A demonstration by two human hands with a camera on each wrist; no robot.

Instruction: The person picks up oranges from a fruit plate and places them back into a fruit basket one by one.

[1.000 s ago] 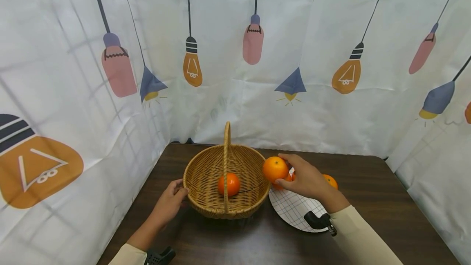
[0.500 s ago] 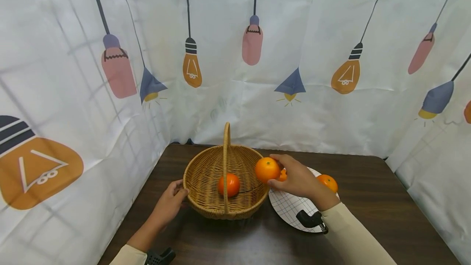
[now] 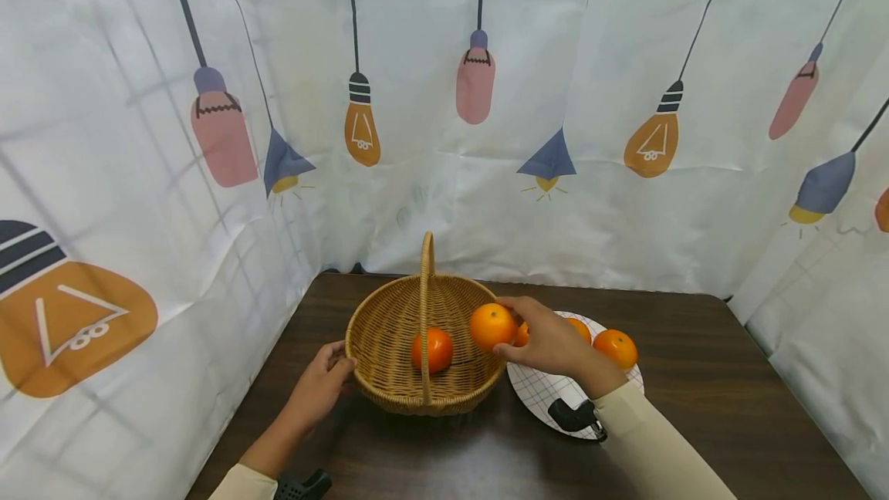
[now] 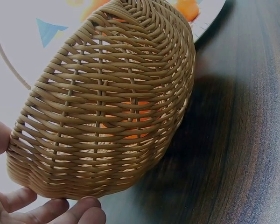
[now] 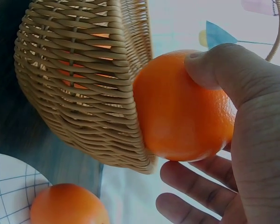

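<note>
A brown wicker basket (image 3: 454,401) with a tall arched handle stands on the table. My left hand (image 3: 321,383) grips its left rim, thumb on the rim and fingers against the outer wall, as the left wrist view also shows. Inside the basket lies a shiny orange-red round fruit (image 3: 436,349), partly behind the handle. At the basket's right rim, my right hand (image 3: 552,339) holds an orange (image 5: 182,107) between thumb and fingers. In the head view this orange overlaps the basket's right inner side.
To the right of the basket is a white plate (image 3: 542,393) with a grid pattern. Several orange fruits (image 3: 616,349) are on it, some partly hidden by the right hand. A white curtain (image 3: 444,199) printed with lamps hangs behind the dark wooden table (image 3: 722,392).
My right hand has carried the orange leftward and slightly down, from above the plate's edge to the basket's right rim. The left hand and the basket have stayed in place.
</note>
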